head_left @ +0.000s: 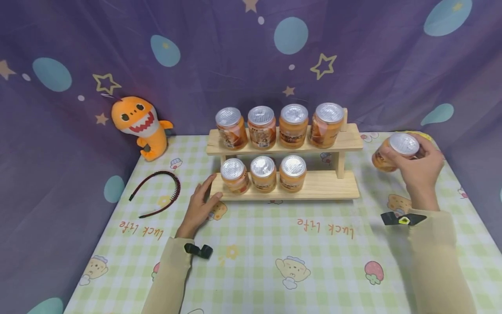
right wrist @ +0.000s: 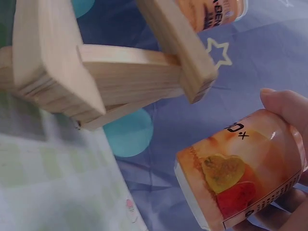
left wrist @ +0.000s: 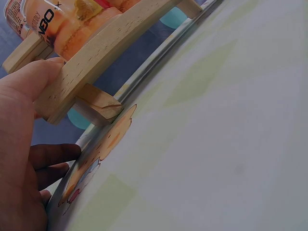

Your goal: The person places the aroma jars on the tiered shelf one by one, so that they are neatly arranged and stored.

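An orange shark plush (head_left: 140, 126) was propped against the starred purple backdrop (head_left: 219, 52). A dark headband (head_left: 157, 193) was laid on the checked tablecloth (head_left: 274, 261).

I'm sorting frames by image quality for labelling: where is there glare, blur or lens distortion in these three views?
Head view: sharp and evenly lit, with glare on the silver lids of the rack jars and edges slightly bowed. Left wrist view: the wooden rack curves strongly from lens distortion, and the tablecloth is soft. Right wrist view: the held jar is slightly blurred, and the shelf boards look close and oversized.
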Motion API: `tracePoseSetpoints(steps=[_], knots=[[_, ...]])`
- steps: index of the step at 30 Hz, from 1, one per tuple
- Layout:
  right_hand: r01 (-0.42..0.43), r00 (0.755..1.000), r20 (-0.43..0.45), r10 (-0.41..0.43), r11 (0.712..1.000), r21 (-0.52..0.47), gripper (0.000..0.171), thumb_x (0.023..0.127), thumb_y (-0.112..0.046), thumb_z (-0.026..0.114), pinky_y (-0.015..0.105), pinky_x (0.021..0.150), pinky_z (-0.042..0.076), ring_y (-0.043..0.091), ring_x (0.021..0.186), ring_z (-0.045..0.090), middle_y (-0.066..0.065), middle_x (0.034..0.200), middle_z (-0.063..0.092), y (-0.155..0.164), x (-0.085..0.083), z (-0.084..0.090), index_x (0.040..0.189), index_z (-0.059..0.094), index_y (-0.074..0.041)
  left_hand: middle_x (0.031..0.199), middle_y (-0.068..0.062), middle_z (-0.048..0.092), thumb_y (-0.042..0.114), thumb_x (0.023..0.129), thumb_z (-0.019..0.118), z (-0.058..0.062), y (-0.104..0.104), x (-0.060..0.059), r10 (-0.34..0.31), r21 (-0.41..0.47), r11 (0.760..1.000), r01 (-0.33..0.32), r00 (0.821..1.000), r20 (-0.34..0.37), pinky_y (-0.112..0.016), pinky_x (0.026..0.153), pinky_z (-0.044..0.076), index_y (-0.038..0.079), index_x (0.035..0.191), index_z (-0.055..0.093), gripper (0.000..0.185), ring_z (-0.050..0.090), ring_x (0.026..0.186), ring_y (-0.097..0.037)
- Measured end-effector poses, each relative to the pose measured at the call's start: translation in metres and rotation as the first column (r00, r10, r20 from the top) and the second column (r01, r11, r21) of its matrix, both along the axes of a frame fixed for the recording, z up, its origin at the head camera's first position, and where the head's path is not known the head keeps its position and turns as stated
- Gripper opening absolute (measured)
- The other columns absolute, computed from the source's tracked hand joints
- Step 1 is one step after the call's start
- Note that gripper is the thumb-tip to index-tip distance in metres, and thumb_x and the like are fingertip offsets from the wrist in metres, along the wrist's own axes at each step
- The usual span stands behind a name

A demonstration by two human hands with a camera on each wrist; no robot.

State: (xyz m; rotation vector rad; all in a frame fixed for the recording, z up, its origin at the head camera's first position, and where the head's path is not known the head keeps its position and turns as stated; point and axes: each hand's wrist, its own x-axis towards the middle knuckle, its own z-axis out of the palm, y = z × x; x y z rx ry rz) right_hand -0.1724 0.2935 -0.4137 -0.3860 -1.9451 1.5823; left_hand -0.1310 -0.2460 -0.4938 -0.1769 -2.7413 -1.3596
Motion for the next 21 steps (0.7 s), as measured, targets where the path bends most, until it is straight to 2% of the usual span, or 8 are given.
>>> tracePoseSetpoints(steps=[4, 11, 16, 21], knots=[[-0.017, 0.998, -0.068, 0.017, 1.000, -0.009, 0.053, 0.063, 0.001, 0.090, 0.013, 0.069, 0.049, 0.001, 0.082, 0.064, -0.012, 0.096, 0.071, -0.001, 0.004, 0.007, 0.113, 0.075, -0.005, 0.159, -0.012, 0.042, 0.029, 0.097, 0.064, 0.000, 0.000, 0.000, 0.001, 0.001, 1.000, -0.001, 1.000, 0.006, -0.054, 0.130, 0.004, 0.022, 0.156, 0.036, 0.066, 0.035, 0.150, -0.036], [-0.028, 0.993, -0.111, 0.029, 1.000, 0.011, 0.050, 0.062, 0.003, 0.091, 0.012, 0.067, 0.050, 0.000, 0.077, 0.065, -0.012, 0.091, 0.073, -0.005, 0.011, 0.023, 0.109, 0.076, -0.005, 0.160, -0.011, 0.042, 0.030, 0.097, 0.064, -0.001, 0.000, 0.000, 0.003, -0.007, 1.000, -0.003, 1.000, 0.010, -0.054, 0.130, 0.004, 0.022, 0.156, 0.037, 0.066, 0.034, 0.151, -0.036], [-0.082, 0.980, -0.183, 0.073, 0.996, -0.041, 0.052, 0.060, 0.009, 0.089, 0.013, 0.067, 0.052, 0.003, 0.076, 0.068, -0.006, 0.092, 0.075, -0.008, 0.017, 0.036, 0.108, 0.075, 0.000, 0.160, -0.011, 0.042, 0.030, 0.097, 0.064, -0.001, 0.000, 0.000, 0.006, -0.012, 1.000, -0.006, 1.000, 0.014, -0.053, 0.130, 0.005, 0.022, 0.156, 0.036, 0.066, 0.035, 0.150, -0.036], [-0.091, 0.977, -0.196, 0.090, 0.996, 0.003, 0.052, 0.060, 0.011, 0.088, 0.013, 0.070, 0.054, 0.003, 0.078, 0.070, -0.006, 0.094, 0.076, -0.011, 0.023, 0.050, 0.110, 0.075, 0.001, 0.159, -0.011, 0.042, 0.030, 0.097, 0.064, 0.000, -0.001, 0.000, 0.009, -0.013, 1.000, -0.008, 1.000, 0.019, -0.053, 0.131, 0.005, 0.023, 0.156, 0.036, 0.066, 0.035, 0.150, -0.036]])
